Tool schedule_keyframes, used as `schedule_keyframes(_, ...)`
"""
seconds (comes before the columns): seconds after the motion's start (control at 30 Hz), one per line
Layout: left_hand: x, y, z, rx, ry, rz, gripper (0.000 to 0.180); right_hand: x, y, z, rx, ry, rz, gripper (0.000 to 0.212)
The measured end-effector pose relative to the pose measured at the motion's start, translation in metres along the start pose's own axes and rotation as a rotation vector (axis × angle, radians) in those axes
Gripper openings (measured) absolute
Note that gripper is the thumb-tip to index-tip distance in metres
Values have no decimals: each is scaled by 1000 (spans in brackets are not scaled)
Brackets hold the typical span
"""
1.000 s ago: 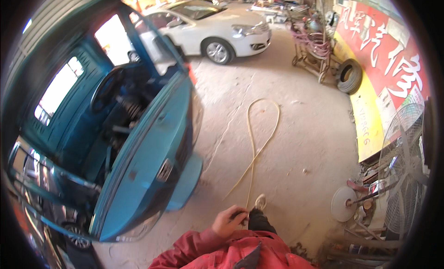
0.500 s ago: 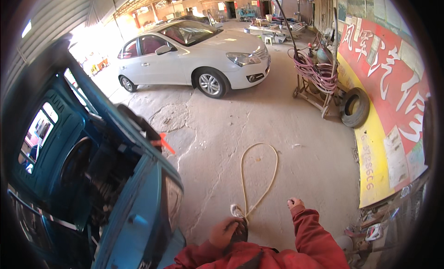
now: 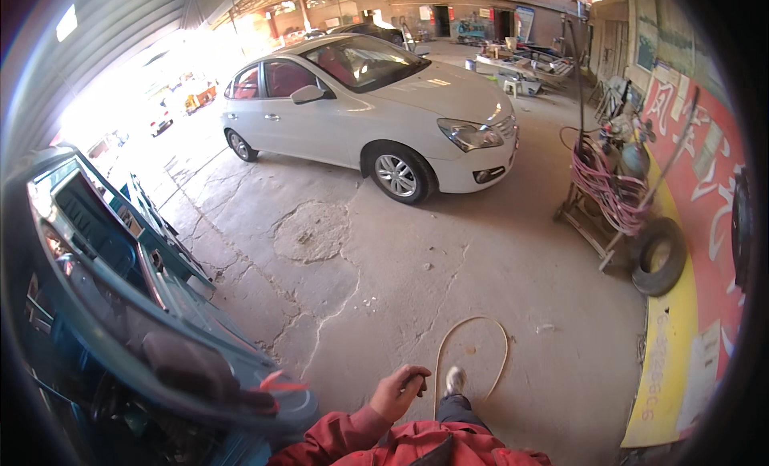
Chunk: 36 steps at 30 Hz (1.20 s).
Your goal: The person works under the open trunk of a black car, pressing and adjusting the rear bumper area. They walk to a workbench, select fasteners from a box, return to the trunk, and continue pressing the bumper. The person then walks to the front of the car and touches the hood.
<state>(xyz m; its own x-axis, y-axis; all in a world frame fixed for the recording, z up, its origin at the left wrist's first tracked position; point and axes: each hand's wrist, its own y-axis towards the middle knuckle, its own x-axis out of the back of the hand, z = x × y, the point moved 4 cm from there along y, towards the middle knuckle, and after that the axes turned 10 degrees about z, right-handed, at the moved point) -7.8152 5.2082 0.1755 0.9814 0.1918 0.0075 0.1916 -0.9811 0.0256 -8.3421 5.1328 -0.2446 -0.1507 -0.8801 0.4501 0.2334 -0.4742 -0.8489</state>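
My left hand [image 3: 398, 394] hangs in front of my red jacket, its fingers curled inward. Something dark shows at the fingertips, too small to name. Out of my sight is the right hand. On the concrete just beyond lies a loop of thin tan hose or cord [image 3: 506, 350]. My shoe [image 3: 455, 380] stands inside the loop's outline, with a dark trouser leg behind it. Left of my hand is a blue vehicle [image 3: 184, 306] with a cab, a red ribbon-like strip [image 3: 280, 383] on its near side.
A white car [image 3: 320, 129] is parked ahead. To the right stand a cart with coiled pink hose [image 3: 605, 181], a loose tyre [image 3: 658, 258] and a red and yellow signboard [image 3: 681, 330]. Cracks run across the concrete floor [image 3: 360, 298]. Farther back is a cluttered workbench [image 3: 529, 65].
My view has shifted forward and to the left. My right hand has left the picture, and a foot now shows inside the loop. The left hand has swung forward.
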Motion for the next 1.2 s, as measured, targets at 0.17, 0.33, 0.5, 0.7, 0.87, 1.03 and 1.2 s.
schedule_keyframes(0.17, 80, 117, 44, 34, 26, -211, 14, 90, 131, 97, 20, -225, 49, 45)
schedule_keyframes(0.33, 178, 214, 51, 106, 121, -440, 9, 222, 308, 267, 156, -905, 79, 48)
schedule_keyframes(0.5, 273, 254, 35, 78, 58, -706, 17, 425, 374, 568, 254, -335, -415, 35)
schedule_keyframes(0.7, 427, 315, 72, 5, 22, -859, 31, 478, 419, 873, 570, -150, -418, 27)
schedule_keyframes(0.87, 594, 361, 90, -51, -8, -954, 30, 380, 522, 960, 367, -263, 92, 27)
schedule_keyframes(1.03, 736, 403, 53, 15, 90, -925, 27, 366, 528, 1052, 231, -129, 234, 34)
schedule_keyframes(1.2, 872, 466, 53, 117, 335, -811, 24, 387, 623, 1158, 126, -53, 154, 28)
